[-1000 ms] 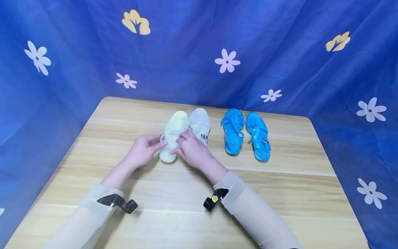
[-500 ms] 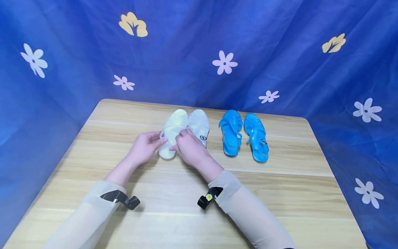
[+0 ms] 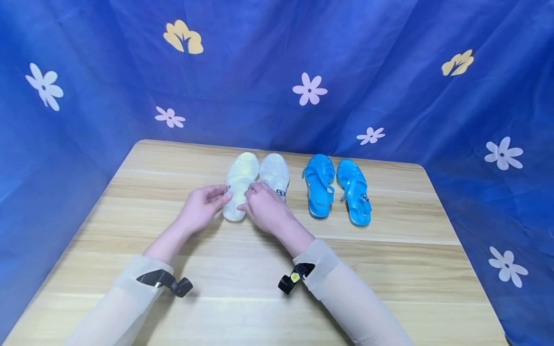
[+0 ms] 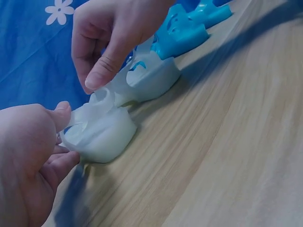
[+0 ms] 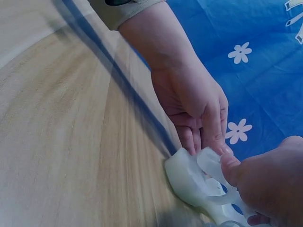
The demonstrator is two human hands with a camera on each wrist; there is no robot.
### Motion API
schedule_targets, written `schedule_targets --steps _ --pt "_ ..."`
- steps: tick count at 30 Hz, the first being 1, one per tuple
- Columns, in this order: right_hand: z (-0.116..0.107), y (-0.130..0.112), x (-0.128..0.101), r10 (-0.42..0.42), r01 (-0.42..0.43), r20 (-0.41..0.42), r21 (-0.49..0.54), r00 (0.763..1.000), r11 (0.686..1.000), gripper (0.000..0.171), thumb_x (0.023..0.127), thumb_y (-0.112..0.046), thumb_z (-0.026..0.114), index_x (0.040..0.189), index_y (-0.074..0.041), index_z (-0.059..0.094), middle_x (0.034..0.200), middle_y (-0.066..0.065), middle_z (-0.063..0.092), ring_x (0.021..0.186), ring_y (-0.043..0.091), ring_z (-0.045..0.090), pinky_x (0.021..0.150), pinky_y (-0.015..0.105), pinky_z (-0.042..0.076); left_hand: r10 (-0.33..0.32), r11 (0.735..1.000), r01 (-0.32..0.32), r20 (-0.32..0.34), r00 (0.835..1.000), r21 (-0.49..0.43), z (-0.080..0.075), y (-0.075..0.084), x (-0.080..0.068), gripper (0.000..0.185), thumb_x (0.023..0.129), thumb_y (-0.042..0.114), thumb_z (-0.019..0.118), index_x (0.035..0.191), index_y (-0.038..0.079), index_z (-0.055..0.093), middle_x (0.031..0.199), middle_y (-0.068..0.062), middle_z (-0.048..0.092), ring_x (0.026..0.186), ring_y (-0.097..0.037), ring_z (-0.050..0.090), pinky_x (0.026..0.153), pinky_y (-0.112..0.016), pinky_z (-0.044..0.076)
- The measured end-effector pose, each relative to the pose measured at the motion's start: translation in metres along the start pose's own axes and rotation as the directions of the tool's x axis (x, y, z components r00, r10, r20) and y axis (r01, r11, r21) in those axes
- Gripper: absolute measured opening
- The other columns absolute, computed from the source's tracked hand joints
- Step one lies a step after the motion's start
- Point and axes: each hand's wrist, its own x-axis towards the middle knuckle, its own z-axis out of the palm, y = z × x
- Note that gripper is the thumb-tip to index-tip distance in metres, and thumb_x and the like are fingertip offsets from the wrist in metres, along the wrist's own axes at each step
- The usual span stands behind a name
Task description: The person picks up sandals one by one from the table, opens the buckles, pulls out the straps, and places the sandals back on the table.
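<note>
Left hand: fingers pinched heel strap of white sandal | Right hand: fingers pinched same strap | bench: blue sandals beside.

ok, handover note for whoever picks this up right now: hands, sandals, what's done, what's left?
Left hand: pinches the heel strap of the left white sandal.
Right hand: fingers on the same sandal's strap, from its other side.
Right white sandal lies beside it; the blue pair is lined up to the right on the table.
Done: both pairs in a row.
Left: probably the strap in hand; the buckle's state is unclear.
</note>
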Motion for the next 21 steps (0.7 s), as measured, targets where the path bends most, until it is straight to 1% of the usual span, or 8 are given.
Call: schedule_targets --steps 3,6,9,11,14,16,19,21 --pt "-0.001 0.002 -0.002 -0.014 0.014 -0.013 0.001 1.0 1.0 0.047 0.109 -0.044 0.058 0.127 -0.003 0.072 0.137 0.014 0.064 0.132 0.028 0.056 0.119 0.038 0.039 -0.002 1.0 0.002 -0.001 1.0 -0.011 0.0 0.001 -0.001 0.054 0.106 0.025 0.068 0.145 -0.01 0.055 0.145 -0.03 0.057 0.125 -0.041 0.065 0.1 -0.037 0.054" --pt "-0.002 0.005 -0.003 -0.017 0.017 -0.016 0.018 1.0 1.0 0.047 0.11 -0.043 0.057 0.129 -0.003 0.071 0.143 0.015 0.062 0.137 0.028 0.054 0.12 0.038 0.037 0.003 1.0 -0.003 -0.002 1.0 -0.008 -0.002 0.002 -0.001 0.054 0.107 0.027 0.066 0.146 -0.01 0.054 0.145 -0.03 0.057 0.126 -0.041 0.064 0.102 -0.041 0.053" --pt "-0.003 0.008 -0.003 -0.02 0.022 -0.025 0.07 0.999 0.997 0.046 0.11 -0.042 0.056 0.131 -0.004 0.07 0.146 0.015 0.061 0.14 0.028 0.052 0.12 0.038 0.038 0.019 1.0 -0.019 -0.012 1.0 0.012 -0.007 0.0 -0.004 0.054 0.109 0.028 0.063 0.146 -0.01 0.053 0.146 -0.03 0.056 0.128 -0.043 0.062 0.106 -0.046 0.051" --pt "-0.004 0.011 -0.006 -0.023 0.029 -0.046 0.132 0.999 0.991 0.045 0.11 -0.04 0.057 0.132 -0.003 0.07 0.146 0.015 0.061 0.14 0.028 0.052 0.119 0.038 0.039 0.039 0.999 -0.038 -0.023 0.999 0.029 -0.01 -0.001 -0.007 0.055 0.11 0.03 0.06 0.147 -0.01 0.053 0.146 -0.03 0.056 0.13 -0.043 0.061 0.108 -0.049 0.049" --pt "-0.007 0.018 -0.014 -0.023 0.048 -0.113 0.222 0.993 0.974 0.041 0.109 -0.037 0.061 0.131 -0.003 0.07 0.14 0.014 0.064 0.135 0.028 0.056 0.115 0.039 0.044 0.072 0.997 -0.07 -0.046 0.996 0.044 -0.014 0.002 -0.014 0.058 0.11 0.035 0.059 0.148 -0.009 0.052 0.147 -0.029 0.056 0.132 -0.044 0.059 0.11 -0.051 0.047" --pt "-0.01 0.024 -0.022 -0.022 0.067 -0.172 0.26 0.985 0.963 0.04 0.108 -0.036 0.064 0.13 -0.003 0.071 0.138 0.014 0.065 0.133 0.028 0.058 0.113 0.042 0.046 0.1 0.994 -0.096 -0.061 0.993 0.055 -0.016 0.006 -0.018 0.061 0.11 0.039 0.06 0.149 -0.007 0.052 0.149 -0.027 0.055 0.132 -0.044 0.059 0.11 -0.051 0.047" --pt "-0.015 0.033 -0.037 -0.013 0.088 -0.271 0.269 0.963 0.959 0.039 0.106 -0.035 0.068 0.13 -0.004 0.071 0.138 0.013 0.066 0.131 0.029 0.06 0.109 0.048 0.049 0.161 0.982 -0.152 -0.087 0.983 0.108 -0.017 0.016 -0.024 0.063 0.108 0.041 0.062 0.151 -0.003 0.052 0.152 -0.023 0.054 0.132 -0.045 0.059 0.109 -0.054 0.048" --pt "-0.019 0.039 -0.049 -0.01 0.103 -0.334 0.262 0.943 0.96 0.039 0.104 -0.034 0.07 0.131 -0.005 0.071 0.139 0.013 0.066 0.13 0.03 0.06 0.108 0.051 0.048 0.218 0.965 -0.199 -0.098 0.971 0.173 -0.016 0.024 -0.028 0.062 0.107 0.041 0.065 0.153 0.001 0.052 0.155 -0.019 0.052 0.135 -0.044 0.056 0.112 -0.056 0.045"
